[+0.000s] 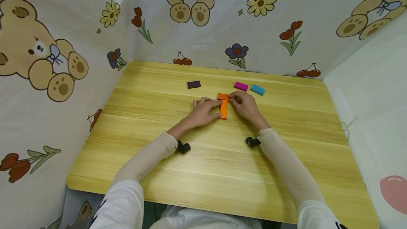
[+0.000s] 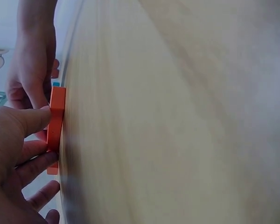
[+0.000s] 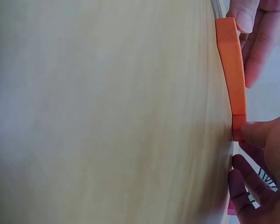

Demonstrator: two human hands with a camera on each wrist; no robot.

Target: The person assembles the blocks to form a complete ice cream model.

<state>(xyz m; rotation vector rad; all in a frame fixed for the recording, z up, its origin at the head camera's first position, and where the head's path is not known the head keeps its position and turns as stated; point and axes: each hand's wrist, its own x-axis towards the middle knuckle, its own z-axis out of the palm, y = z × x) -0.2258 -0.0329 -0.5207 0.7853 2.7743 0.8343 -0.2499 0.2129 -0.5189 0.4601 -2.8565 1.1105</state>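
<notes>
Two orange blocks meet in a T on the wooden table: a lengthwise orange block and a crosswise orange block at its far end. My left hand lies to the left, thumb and index fingertips touching the lengthwise block's left side. At the right end of the crosswise block, my right hand pinches with thumb and index finger. The left wrist view shows the left thumb against the orange side; in the right wrist view the right thumb covers part of the crosswise block.
Beyond the hands lie a dark purple block, a magenta block and a blue block. Black wrist cameras sit under the forearms. A bear-patterned cloth rises behind the table's far edge.
</notes>
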